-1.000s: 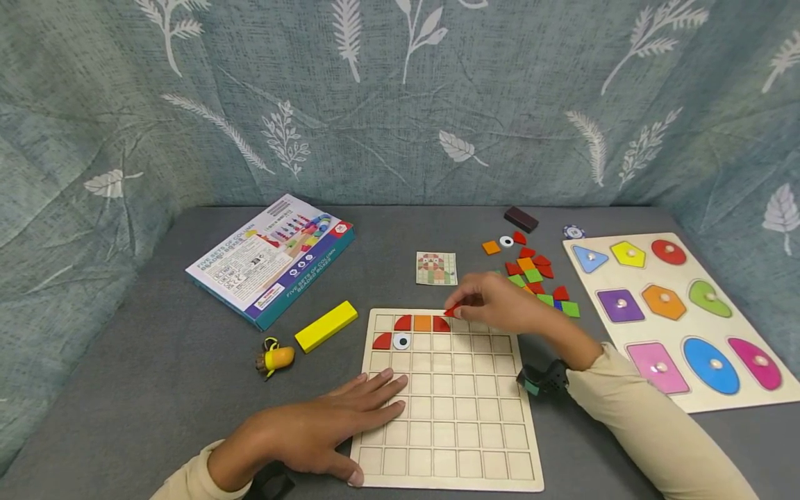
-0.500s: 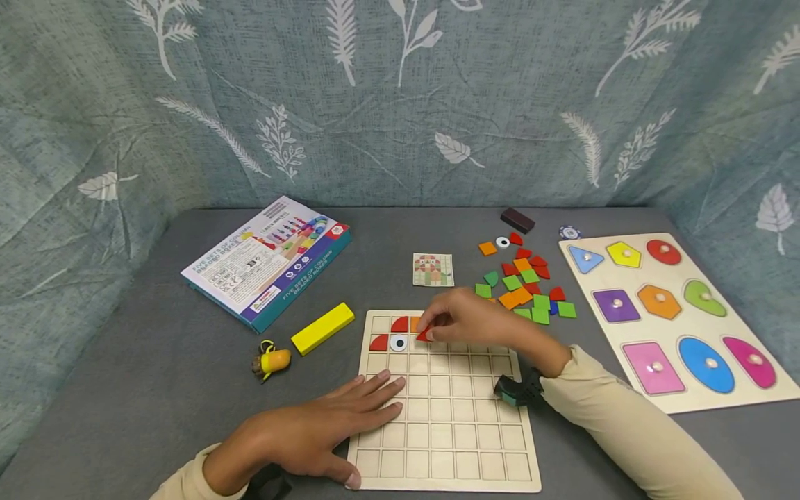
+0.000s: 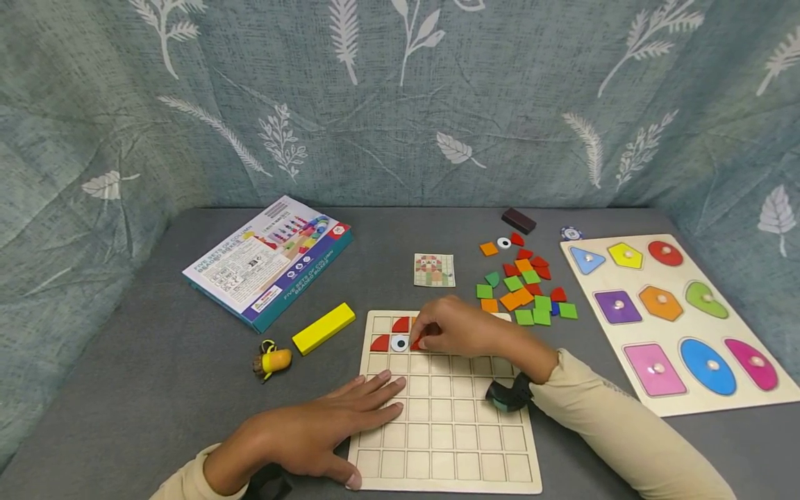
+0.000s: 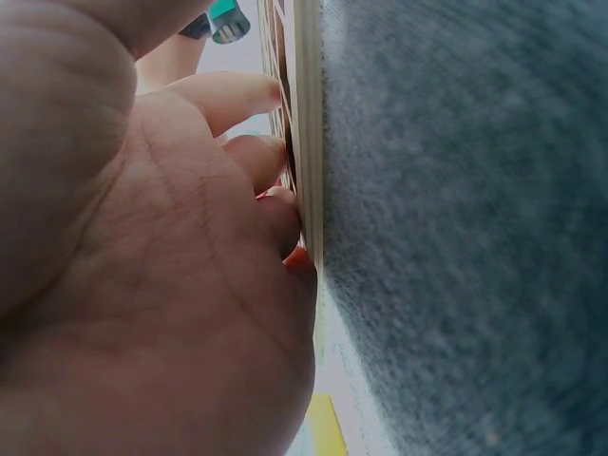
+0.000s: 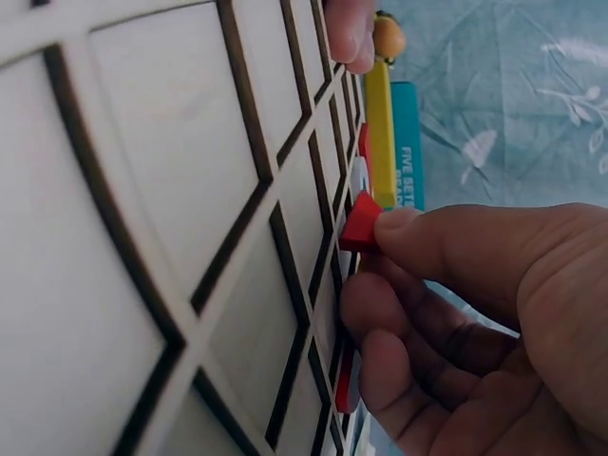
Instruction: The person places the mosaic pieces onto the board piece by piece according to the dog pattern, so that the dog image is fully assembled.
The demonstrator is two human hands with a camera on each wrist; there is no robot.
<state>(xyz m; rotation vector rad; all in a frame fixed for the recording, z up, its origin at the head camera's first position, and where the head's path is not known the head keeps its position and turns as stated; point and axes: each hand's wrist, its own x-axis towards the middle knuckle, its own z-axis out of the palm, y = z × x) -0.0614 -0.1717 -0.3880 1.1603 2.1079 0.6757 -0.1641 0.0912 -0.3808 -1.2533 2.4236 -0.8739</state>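
Observation:
A light wooden grid board (image 3: 461, 417) lies in front of me. My left hand (image 3: 325, 423) rests with straight, spread fingers on its left edge. My right hand (image 3: 462, 330) pinches a red quarter-round tile (image 5: 361, 224) between thumb and fingers, over the second row just right of the eye tile (image 3: 400, 343). In the right wrist view the tile stands tilted at the board's surface. Two red quarter-round tiles show on the board, one in the top row (image 3: 401, 324) and one left of the eye tile (image 3: 380, 343). The right hand hides other tiles in the top row.
A small pattern card (image 3: 434, 270) lies behind the board. Loose tiles (image 3: 512, 283) are scattered to its right, near a shape puzzle board (image 3: 675, 326). A dark block (image 3: 519, 221) lies behind them. On the left are a yellow block (image 3: 323, 328), a small toy (image 3: 273, 360) and a box (image 3: 269, 260).
My right hand has moved left and toward me with the red tile, from the board's top edge to the second row. The left hand has stayed in place.

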